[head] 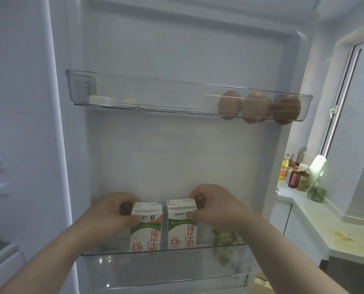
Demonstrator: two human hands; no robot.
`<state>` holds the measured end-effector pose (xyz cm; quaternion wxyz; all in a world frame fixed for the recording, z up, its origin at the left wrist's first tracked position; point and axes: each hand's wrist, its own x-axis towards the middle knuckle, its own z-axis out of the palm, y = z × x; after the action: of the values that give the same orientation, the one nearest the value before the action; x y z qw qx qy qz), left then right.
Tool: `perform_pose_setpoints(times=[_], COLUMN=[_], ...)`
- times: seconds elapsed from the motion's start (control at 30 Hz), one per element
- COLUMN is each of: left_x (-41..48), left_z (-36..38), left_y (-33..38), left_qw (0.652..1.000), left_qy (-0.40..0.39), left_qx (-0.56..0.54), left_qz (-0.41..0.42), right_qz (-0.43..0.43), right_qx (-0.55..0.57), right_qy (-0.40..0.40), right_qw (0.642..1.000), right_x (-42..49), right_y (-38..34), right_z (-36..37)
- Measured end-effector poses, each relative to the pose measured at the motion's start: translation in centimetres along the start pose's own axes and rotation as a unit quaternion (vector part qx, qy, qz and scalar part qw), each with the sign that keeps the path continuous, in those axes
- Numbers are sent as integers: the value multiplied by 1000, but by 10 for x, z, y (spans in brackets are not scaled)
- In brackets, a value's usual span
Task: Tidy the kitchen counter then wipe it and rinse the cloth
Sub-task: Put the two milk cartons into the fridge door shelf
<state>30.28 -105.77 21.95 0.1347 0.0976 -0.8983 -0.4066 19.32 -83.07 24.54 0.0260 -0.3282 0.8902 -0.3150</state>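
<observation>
Hands: left hand (113,211) pinched the left carton (149,234) at its top; right hand (210,205) pinched the right carton (182,230) likewise.
Cartons: upright, just beside each other, mid door shelf (177,264).
Handling: I judged them stiff, dentable, heavy if full; I'd grip the sides.

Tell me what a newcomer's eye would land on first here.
Two milk cartons are side by side in the lower door shelf: the left hand grips the left carton by its top, the right hand the right carton. Brown eggs sit at the right end of the upper door shelf.
</observation>
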Motion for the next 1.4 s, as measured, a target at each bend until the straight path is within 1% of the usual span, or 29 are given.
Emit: perform_pose_setpoints(times=[0.2,0.4,0.53,0.6,0.7,0.83,0.9,1.07,1.2,1.4], left_x=[4,7,8,8,8,10,12,15,18,16], left_z=[1,2,1,0,-2,0,0,1,5,10], left_y=[-7,-12,-13,-12,-8,-3,-3,-3,-2,-5], left_qw=[1000,1000,999,998,996,988,984,983,980,981], left_qy=[-5,-12,-23,-38,-64,-28,-20,-26,-15,-7], left_qx=[1,12,35,43,53,144,161,171,177,159], left_qz=[-7,-18,-22,-17,17,57,67,66,86,109], right_qz=[-13,-28,-31,-53,-84,-104,-108,-102,-104,-119], right_qx=[-59,-87,-143,-176,-207,-211,-217,-209,-210,-197], right_qy=[-14,-41,-80,-99,-102,-84,-80,-82,-80,-90], right_qw=[998,995,986,978,969,968,967,969,969,969], right_x=[5,8,10,13,16,17,18,22,25,28], right_y=[0,1,-3,-6,-10,-7,-5,-4,-4,-4], right_z=[5,5,1,2,5,8,8,6,8,13])
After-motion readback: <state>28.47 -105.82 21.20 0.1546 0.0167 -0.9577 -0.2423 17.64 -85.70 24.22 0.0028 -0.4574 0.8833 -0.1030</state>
